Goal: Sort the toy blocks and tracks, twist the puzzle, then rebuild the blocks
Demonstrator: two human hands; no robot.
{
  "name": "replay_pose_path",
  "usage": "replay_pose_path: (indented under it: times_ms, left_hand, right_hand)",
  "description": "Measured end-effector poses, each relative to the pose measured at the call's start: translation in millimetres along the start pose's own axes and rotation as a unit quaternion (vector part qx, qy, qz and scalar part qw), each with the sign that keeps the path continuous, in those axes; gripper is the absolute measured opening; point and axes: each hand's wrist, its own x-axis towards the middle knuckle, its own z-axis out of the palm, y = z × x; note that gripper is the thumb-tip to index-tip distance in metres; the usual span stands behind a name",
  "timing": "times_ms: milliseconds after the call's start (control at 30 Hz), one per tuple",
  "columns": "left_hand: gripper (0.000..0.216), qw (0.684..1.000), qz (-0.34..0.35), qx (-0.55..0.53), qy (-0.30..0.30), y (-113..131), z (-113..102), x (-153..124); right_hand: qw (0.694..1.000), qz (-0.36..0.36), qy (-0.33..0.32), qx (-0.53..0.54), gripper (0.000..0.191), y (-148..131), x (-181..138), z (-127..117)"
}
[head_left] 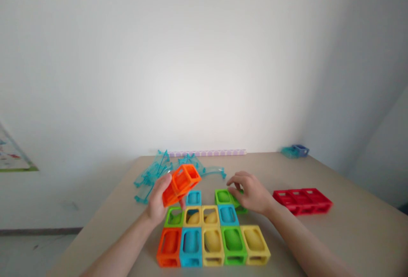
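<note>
My left hand (159, 198) is closed around a joined pair of orange cube blocks (181, 183), tilted above the left side of a block layout. My right hand (250, 192) has its fingers curled over green blocks (223, 197) at the back right of the layout, partly covering one of them. On the table in front, hollow blocks lie in rows: an orange block (169, 243), a blue block (191, 243), a yellow block (212, 241), a green block (233, 241) and another yellow block (254, 241). Behind these are more green, yellow and blue blocks, with a blue block (193, 198) farther back.
Joined red blocks (302, 201) lie right of my right forearm. Translucent teal pieces (156, 170) are piled at the back left. A patterned strip (207, 152) runs along the wall edge. A dark blue block (300, 151) and teal pieces (289, 152) sit at the far right.
</note>
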Motion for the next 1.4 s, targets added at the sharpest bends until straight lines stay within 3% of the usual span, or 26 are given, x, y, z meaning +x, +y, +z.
replay_pose_path:
  times_ms: [100, 167, 300, 400, 467, 567, 667, 733, 867, 967, 1067, 1133, 1200, 1300, 1400]
  left_hand:
    - [0.041, 0.996, 0.026, -0.054, 0.072, 6, 0, 5]
    - [0.041, 0.995, 0.018, -0.061, 0.081, 6, -1, 8]
    - [0.050, 0.997, -0.050, -0.009, 0.051, -7, -2, 7]
    - [0.055, 0.996, -0.073, 0.007, 0.059, -15, -1, 3]
    - [0.058, 0.995, -0.075, 0.008, 0.061, -17, 0, 1]
    - [0.059, 0.995, -0.079, 0.015, 0.059, -17, 2, -1]
    - [0.052, 0.997, -0.061, 0.023, 0.052, -15, 3, -1]
    - [0.046, 0.998, -0.031, 0.032, 0.037, -14, 3, -1]
    - [0.040, 0.997, 0.018, 0.079, 0.000, -12, 3, -2]
    - [0.037, 0.989, 0.059, 0.133, 0.014, -8, 2, -3]
    - [0.035, 0.966, 0.132, 0.217, 0.044, -3, -1, -2]
    - [0.039, 0.956, 0.165, 0.236, 0.058, -1, -2, 0]
    - [0.041, 0.953, 0.192, 0.227, 0.058, 0, -2, 0]
    - [0.039, 0.946, 0.222, 0.237, 0.016, 0, 0, 0]
    - [0.040, 0.940, 0.214, 0.262, -0.046, 0, 2, -2]
  right_hand:
    - [0.999, -0.029, 0.037, 0.014, 0.018, -9, 0, -4]
    - [0.997, -0.056, 0.040, 0.029, 0.019, -26, -1, -9]
    - [0.986, -0.158, -0.042, 0.027, 0.016, -88, -3, -11]
    - [0.953, -0.284, -0.103, -0.024, 0.026, -133, -2, 14]
    - [0.932, -0.340, -0.106, -0.073, 0.028, -149, 0, 40]
    - [0.938, -0.328, -0.070, -0.087, 0.013, -154, 4, 75]
    - [0.939, -0.331, -0.062, -0.067, 0.009, -149, 5, 86]
    - [0.947, -0.310, -0.075, -0.034, 0.009, -148, 5, 80]
    - [0.969, -0.202, -0.102, 0.100, 0.011, -155, 2, 53]
    - [0.957, -0.170, -0.063, 0.225, 0.010, -156, -2, 31]
    - [0.938, -0.159, 0.027, 0.308, 0.009, -136, -9, 11]
    - [0.942, -0.148, 0.110, 0.280, 0.008, -111, -13, 2]
    - [0.954, -0.088, 0.155, 0.241, 0.012, -83, -14, -1]
    - [0.961, 0.007, 0.151, 0.233, 0.015, -54, -10, 2]
    - [0.963, 0.035, 0.111, 0.244, 0.020, -48, -5, 8]
